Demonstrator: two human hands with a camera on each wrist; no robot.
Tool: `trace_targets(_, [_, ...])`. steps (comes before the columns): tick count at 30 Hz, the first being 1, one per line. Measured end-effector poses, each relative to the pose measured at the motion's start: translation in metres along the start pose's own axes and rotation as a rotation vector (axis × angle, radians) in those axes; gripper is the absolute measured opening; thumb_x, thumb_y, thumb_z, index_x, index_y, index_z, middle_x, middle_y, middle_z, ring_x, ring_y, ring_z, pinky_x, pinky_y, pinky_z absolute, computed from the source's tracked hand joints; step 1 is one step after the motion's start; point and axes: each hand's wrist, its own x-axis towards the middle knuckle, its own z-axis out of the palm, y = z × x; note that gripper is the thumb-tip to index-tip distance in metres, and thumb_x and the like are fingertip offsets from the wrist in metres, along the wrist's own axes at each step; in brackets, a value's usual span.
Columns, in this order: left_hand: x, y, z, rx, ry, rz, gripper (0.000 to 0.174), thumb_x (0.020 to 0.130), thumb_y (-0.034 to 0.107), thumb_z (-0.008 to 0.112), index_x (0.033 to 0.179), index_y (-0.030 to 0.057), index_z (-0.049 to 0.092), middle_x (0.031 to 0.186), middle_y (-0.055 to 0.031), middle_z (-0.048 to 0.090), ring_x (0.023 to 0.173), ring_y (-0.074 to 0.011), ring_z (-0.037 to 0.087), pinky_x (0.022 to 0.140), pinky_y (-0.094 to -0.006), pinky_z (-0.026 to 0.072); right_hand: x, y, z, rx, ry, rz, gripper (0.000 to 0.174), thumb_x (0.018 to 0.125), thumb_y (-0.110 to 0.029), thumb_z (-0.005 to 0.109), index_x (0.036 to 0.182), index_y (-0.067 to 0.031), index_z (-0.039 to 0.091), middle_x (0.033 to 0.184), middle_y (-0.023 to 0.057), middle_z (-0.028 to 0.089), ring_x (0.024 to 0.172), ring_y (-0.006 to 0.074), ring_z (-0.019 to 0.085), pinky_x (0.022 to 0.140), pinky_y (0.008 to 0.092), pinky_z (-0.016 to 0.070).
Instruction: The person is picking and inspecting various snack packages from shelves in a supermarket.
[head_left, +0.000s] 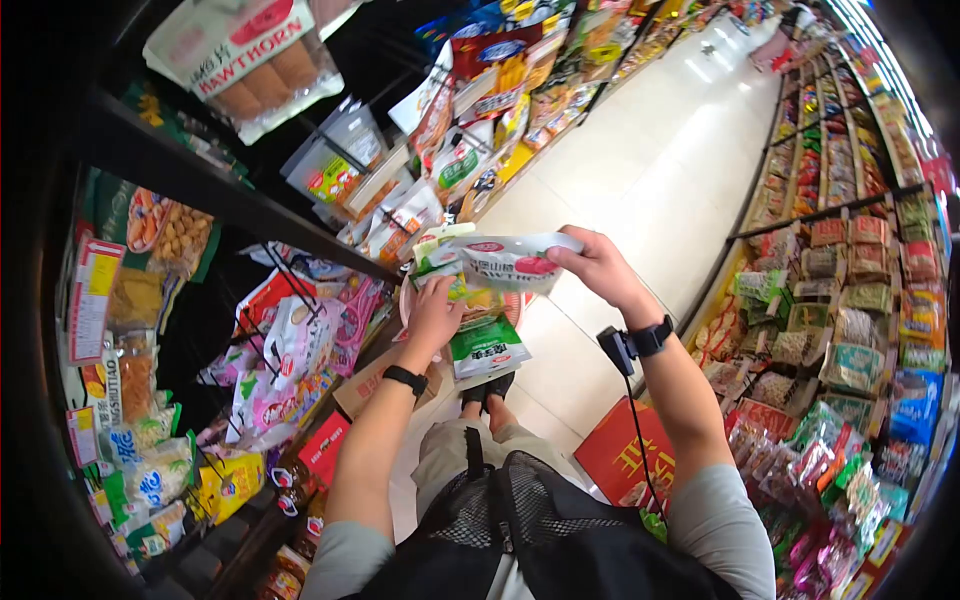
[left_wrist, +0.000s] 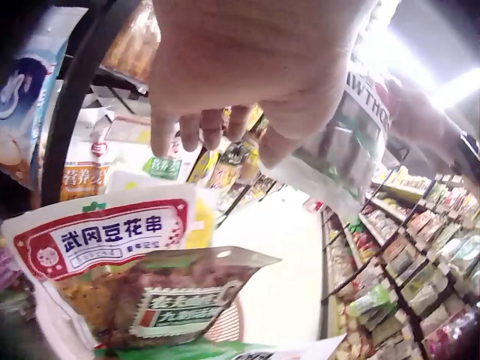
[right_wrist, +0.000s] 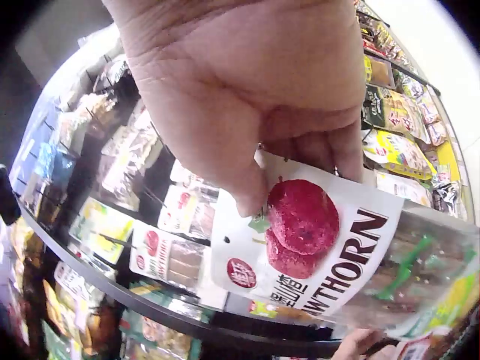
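My right hand [head_left: 603, 268] pinches the top corner of a white hawthorn snack bag [right_wrist: 337, 255], thumb on its printed front and fingers behind. The bag has red fruit on it and a clear window. My left hand [head_left: 433, 315] is over a pink basket [left_wrist: 227, 322], its fingers [left_wrist: 212, 129] extended and loosely spread with nothing gripped. Standing in the basket are a white packet with a red label [left_wrist: 105, 232] and a dark red snack packet [left_wrist: 180, 300]. A green and white bag [head_left: 487, 347] lies at its near side.
Shelves with hanging snack bags [head_left: 300, 340] line the left, behind a dark post [head_left: 230, 190]. Another hawthorn bag [head_left: 250, 65] hangs up there. A cardboard box [head_left: 375, 390] sits below. Packed shelves [head_left: 840, 330] and a red box [head_left: 630, 450] are to the right, with tiled floor [head_left: 640, 170] between.
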Motion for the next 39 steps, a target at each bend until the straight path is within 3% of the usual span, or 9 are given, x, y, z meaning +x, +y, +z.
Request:
trace_targets(1, [0.002,0.015,-0.011,-0.139,-0.091,-0.034,0.05,0.084,0.013,0.069,0.131,0.0064,0.055,0.132,-0.0122,0.056,0.123,-0.0323,0.054,0.104,-0.0397,0.0437,-0.016,-0.01,-0.006,0.075,0.041,0.019,0.016,0.098,-0.017,0.063,0.095,-0.0012,0.064,0.082,0.0001,0.063,0.079,0.0072,0.053,0.072,0.027,0.0472])
trace_targets(4, [-0.012,0.049,-0.015,-0.859,-0.382,0.064,0.054,0.088,0.015,0.067,0.137,0.0016,0.05,0.145,-0.0141,0.048,0.134,-0.0256,0.048,0.106,-0.0403,0.0432,-0.064,-0.032,-0.017,0.311,0.148,0.066,0.015,0.099,-0.019,0.063,0.098,-0.0041,0.065,0.085,-0.003,0.064,0.08,0.0059,0.056,0.073,0.0265,0.0485])
trace_targets(5, [-0.022,0.061,-0.014,-1.007,-0.44,0.034,0.052,0.091,0.015,0.068,0.137,0.0011,0.05,0.141,-0.0125,0.053,0.129,-0.0189,0.051,0.104,-0.0351,0.0446,-0.079,-0.038,-0.022,0.358,0.183,0.108,0.015,0.099,-0.019,0.063,0.099,-0.0045,0.065,0.086,-0.0025,0.065,0.08,0.0063,0.058,0.074,0.0271,0.0495])
trace_targets(8, [-0.032,0.112,-0.038,-1.141,-0.858,0.028,0.053,0.089,0.01,0.068,0.138,0.0023,0.05,0.127,-0.0073,0.063,0.117,-0.0169,0.059,0.101,-0.0361,0.0467,-0.116,-0.049,-0.023,0.547,0.308,0.187,0.014,0.1,-0.019,0.062,0.105,-0.0054,0.065,0.093,0.0007,0.069,0.084,0.0089,0.065,0.077,0.0291,0.0548])
trace_targets(15, [-0.05,0.156,-0.009,-1.294,-0.777,-0.118,0.04,0.094,0.016,0.068,0.13,0.0036,0.057,0.121,-0.003,0.065,0.103,-0.0116,0.06,0.091,-0.0294,0.0469,-0.149,-0.034,-0.026,0.693,0.515,0.19,0.026,0.1,-0.014,0.059,0.122,-0.0014,0.056,0.111,0.0076,0.068,0.096,0.0138,0.068,0.082,0.0307,0.0575])
trace_targets(22, [-0.049,0.167,-0.008,-1.336,-0.655,-0.275,0.039,0.095,0.016,0.067,0.13,0.0033,0.057,0.122,-0.0049,0.066,0.11,-0.0138,0.061,0.098,-0.033,0.0477,-0.159,0.022,-0.019,0.586,0.124,0.253,0.045,0.094,-0.01,0.066,0.135,-0.0034,0.05,0.127,0.0058,0.062,0.113,0.0144,0.059,0.097,0.0338,0.0495])
trace_targets(27, [-0.043,0.18,0.007,-1.325,-0.426,-0.36,0.042,0.095,0.019,0.067,0.132,0.0045,0.056,0.125,-0.0044,0.064,0.11,-0.0142,0.06,0.097,-0.0328,0.0472,-0.14,0.069,-0.028,0.662,-0.091,0.32,0.046,0.095,-0.012,0.066,0.137,-0.0035,0.05,0.122,0.005,0.064,0.107,0.0141,0.062,0.09,0.0315,0.0528])
trace_targets(33, [-0.022,0.211,0.021,-1.481,-0.254,-0.492,0.041,0.102,0.025,0.059,0.135,0.0022,0.051,0.126,-0.0121,0.063,0.108,-0.0246,0.067,0.091,-0.0424,0.0574,-0.104,0.069,-0.08,0.595,-0.189,0.19,0.043,0.094,-0.009,0.066,0.134,-0.0016,0.051,0.119,0.0051,0.066,0.103,0.0137,0.062,0.093,0.0311,0.0499])
trace_targets(39, [-0.016,0.22,0.013,-1.286,-0.038,-0.357,0.042,0.105,0.029,0.053,0.135,0.0002,0.051,0.13,-0.0098,0.06,0.116,-0.0209,0.061,0.1,-0.038,0.0515,-0.074,0.032,-0.1,0.581,-0.304,0.084,0.04,0.095,-0.01,0.065,0.131,0.0001,0.052,0.121,0.0071,0.066,0.105,0.0135,0.063,0.094,0.0308,0.05])
